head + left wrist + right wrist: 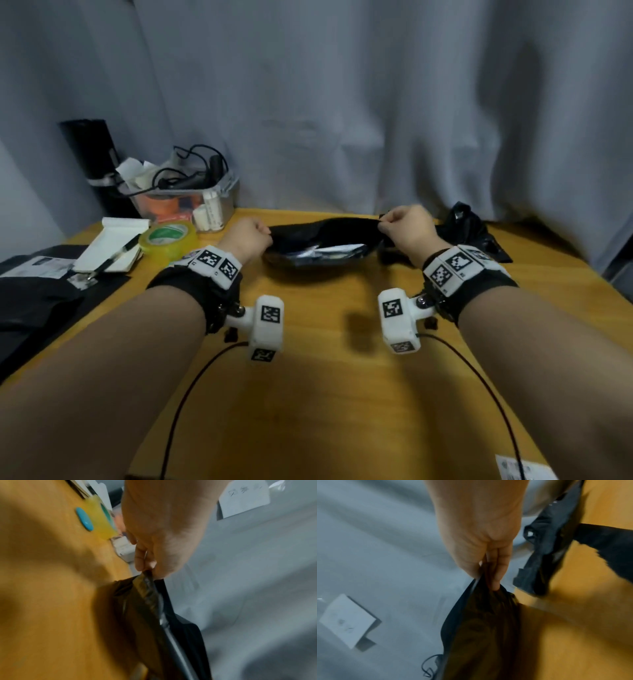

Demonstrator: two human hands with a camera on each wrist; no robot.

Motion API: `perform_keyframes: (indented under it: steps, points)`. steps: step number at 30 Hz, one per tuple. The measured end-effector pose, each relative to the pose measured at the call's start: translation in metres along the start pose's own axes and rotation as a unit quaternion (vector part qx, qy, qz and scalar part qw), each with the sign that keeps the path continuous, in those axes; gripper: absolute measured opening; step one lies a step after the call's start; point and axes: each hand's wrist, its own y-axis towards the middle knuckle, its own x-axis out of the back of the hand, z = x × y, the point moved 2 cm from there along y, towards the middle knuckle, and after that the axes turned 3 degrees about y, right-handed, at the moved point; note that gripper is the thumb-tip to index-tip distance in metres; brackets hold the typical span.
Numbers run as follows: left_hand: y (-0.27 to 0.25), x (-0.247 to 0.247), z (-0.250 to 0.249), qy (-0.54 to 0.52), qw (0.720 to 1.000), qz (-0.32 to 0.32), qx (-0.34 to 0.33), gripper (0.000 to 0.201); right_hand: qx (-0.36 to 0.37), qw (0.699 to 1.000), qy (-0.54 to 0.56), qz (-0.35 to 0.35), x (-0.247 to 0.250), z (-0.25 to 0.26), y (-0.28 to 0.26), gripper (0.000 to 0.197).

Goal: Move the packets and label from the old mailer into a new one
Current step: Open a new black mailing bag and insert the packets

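Observation:
A black mailer (322,236) is stretched between both hands at the far middle of the wooden table (315,377). Its mouth gapes toward me and shiny packets (323,253) lie inside. My left hand (248,236) pinches the mailer's left corner (145,574). My right hand (407,224) pinches the right corner (488,586). A crumpled black mailer (469,226) lies just beyond the right hand, also seen in the right wrist view (544,547). A white label (524,471) sits at the table's near right edge.
At the far left stand a clear box (191,198) of tapes and cables, a yellow-green tape roll (169,238) and a notepad with a pen (113,246). Flat black mailers with a label (37,284) lie at the left edge. A grey curtain (342,102) hangs behind.

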Motion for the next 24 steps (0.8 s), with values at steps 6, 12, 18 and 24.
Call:
perform_keyframes:
  steps: [6, 12, 18, 24]
  points:
    - [0.014, 0.085, -0.078, -0.234, 0.954, -0.148, -0.113, 0.026, 0.039, 0.966, 0.25, -0.051, 0.08, 0.093, 0.02, 0.028]
    - [0.013, 0.134, -0.131, -0.327, 0.899, -0.232, -0.177, 0.024, 0.113, 0.934, 0.318, -0.117, 0.137, 0.154, 0.024, 0.022]
    - [0.028, 0.112, -0.13, -0.326, 0.917, -0.194, -0.124, 0.026, 0.04, 0.944, 0.321, -0.066, 0.113, 0.146, 0.026, 0.024]
    - [0.042, 0.122, -0.122, -0.336, 0.91, -0.204, -0.133, 0.027, 0.029, 0.922, 0.374, -0.094, 0.102, 0.143, 0.041, 0.016]
